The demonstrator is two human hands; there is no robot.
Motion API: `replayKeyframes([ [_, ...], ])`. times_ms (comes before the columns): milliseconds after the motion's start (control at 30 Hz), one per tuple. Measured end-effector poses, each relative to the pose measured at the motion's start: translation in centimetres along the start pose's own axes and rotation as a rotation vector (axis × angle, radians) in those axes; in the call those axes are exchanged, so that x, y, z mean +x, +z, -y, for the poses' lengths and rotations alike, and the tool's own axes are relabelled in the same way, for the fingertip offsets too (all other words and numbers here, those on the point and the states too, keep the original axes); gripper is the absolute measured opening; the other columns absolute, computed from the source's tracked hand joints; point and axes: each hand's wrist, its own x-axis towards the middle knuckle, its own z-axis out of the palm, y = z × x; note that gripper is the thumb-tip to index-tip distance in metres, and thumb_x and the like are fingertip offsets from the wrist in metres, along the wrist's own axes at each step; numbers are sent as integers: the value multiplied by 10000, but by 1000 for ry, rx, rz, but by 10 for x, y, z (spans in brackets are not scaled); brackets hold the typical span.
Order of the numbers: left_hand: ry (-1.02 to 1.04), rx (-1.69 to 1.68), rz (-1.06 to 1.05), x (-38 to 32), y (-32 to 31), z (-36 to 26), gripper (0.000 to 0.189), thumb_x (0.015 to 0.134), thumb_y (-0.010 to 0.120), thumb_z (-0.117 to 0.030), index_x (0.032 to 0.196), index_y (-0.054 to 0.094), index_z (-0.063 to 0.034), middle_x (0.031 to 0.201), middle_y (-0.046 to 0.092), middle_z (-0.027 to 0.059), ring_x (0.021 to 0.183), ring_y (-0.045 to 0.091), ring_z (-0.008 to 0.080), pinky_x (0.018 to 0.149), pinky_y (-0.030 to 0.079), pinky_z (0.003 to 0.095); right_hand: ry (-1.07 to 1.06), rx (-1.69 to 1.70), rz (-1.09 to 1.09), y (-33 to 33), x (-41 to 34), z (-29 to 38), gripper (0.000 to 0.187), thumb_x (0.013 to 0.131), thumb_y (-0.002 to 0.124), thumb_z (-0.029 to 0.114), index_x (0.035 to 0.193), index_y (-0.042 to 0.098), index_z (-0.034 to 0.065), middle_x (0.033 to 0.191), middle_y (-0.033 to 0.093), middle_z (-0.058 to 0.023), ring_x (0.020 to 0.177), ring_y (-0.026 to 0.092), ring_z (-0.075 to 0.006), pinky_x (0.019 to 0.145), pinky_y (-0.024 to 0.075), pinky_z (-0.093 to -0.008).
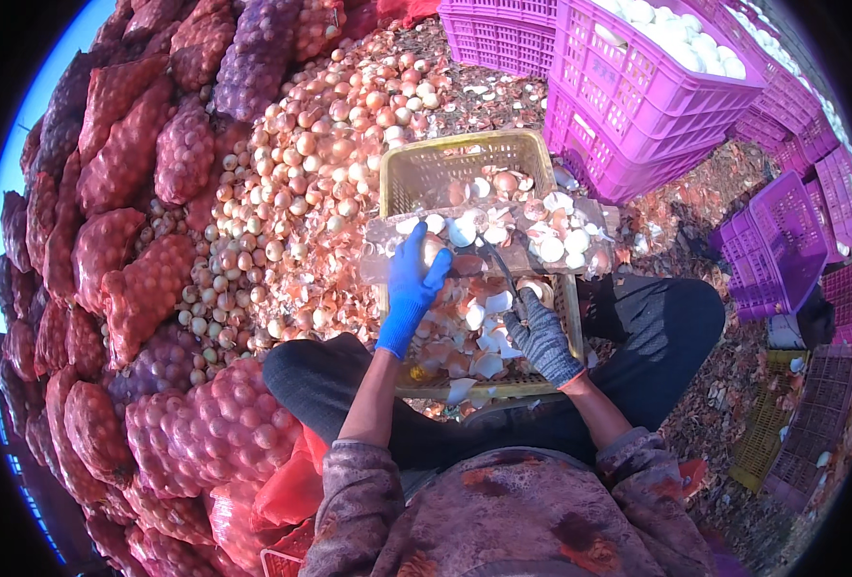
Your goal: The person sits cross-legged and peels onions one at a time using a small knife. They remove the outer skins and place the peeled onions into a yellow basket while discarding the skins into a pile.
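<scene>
My left hand [414, 285], in a blue glove, is closed around an onion [433, 249] at the near left of a wooden board [383, 252]. The board lies across a yellow plastic crate [469, 138]. In a grey knit glove, my right hand [540, 335] grips a knife [502, 267], its dark blade pointing up and left over the board. Peeled onions [551, 249] and loose skins lie on the board's right part. More onion skins [487, 364] fill the near part of the crate, between my knees.
Unpeeled onions [303, 144] cover the ground ahead and left. Red mesh sacks of onions [209, 425] are piled along the left. Stacked pink-purple crates [642, 94], the top one holding peeled onions [685, 43], stand ahead right. An empty purple crate [776, 249] leans at the right.
</scene>
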Motion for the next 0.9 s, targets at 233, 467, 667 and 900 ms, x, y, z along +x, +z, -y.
replayKeyframes([
  [233,-73,45,-244,4,31,7,460,967,403,-376,1204,527,-2,1097,571,223,1020,541,381,900,414,443,-216,-202,-52,50,11,-9,525,872,588,247,1291,448,-37,989,634,-249,872,627,-387,762,511,-436],
  [467,-155,11,-211,9,32,5,409,979,425,-294,1176,531,49,1132,570,226,1053,553,331,939,410,390,-128,-192,57,47,26,33,489,888,550,239,1286,429,-19,830,635,-240,726,626,-387,652,508,-467],
  [667,-182,-84,-267,10,33,5,415,960,413,-325,1138,549,25,1047,579,252,979,562,388,870,429,444,-132,-437,156,64,64,30,511,883,526,246,1299,432,-35,941,641,-235,835,638,-347,706,520,-420],
  [900,-228,-231,-221,18,24,24,408,952,454,-321,1115,578,32,1012,618,242,953,586,381,848,451,418,106,-551,407,31,41,54,448,874,483,118,1289,396,-28,852,650,-202,771,652,-333,646,520,-445],
])
